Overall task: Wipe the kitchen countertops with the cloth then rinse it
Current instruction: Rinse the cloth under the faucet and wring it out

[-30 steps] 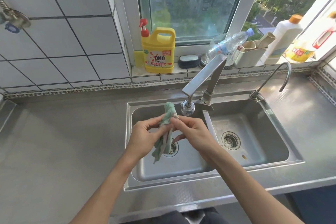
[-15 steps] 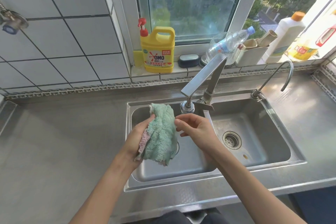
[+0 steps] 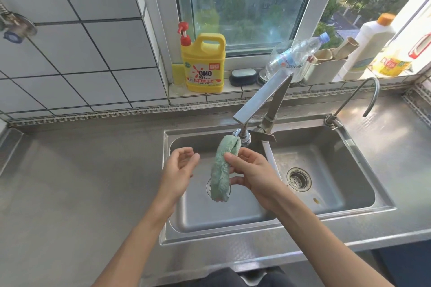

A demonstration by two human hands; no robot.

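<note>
A green fluffy cloth (image 3: 221, 168) hangs folded lengthwise over the left basin of the steel double sink (image 3: 233, 237), just below the square tap (image 3: 261, 98). My right hand (image 3: 254, 172) pinches the cloth near its top between thumb and fingers. My left hand (image 3: 179, 168) hovers a little to the left of the cloth, fingers loosely curled, holding nothing. No water stream is visible from the tap.
A steel countertop (image 3: 81, 193) stretches left of the sink and a narrower part lies to the right. A thin curved tap (image 3: 370, 93) stands behind the right basin. On the windowsill stand a yellow detergent jug (image 3: 205, 65), a plastic bottle (image 3: 296, 58) and other containers.
The cloth passed from my left hand to my right hand. It went from spread open over my left hand to a narrow hanging fold. My left hand let go and drew aside.
</note>
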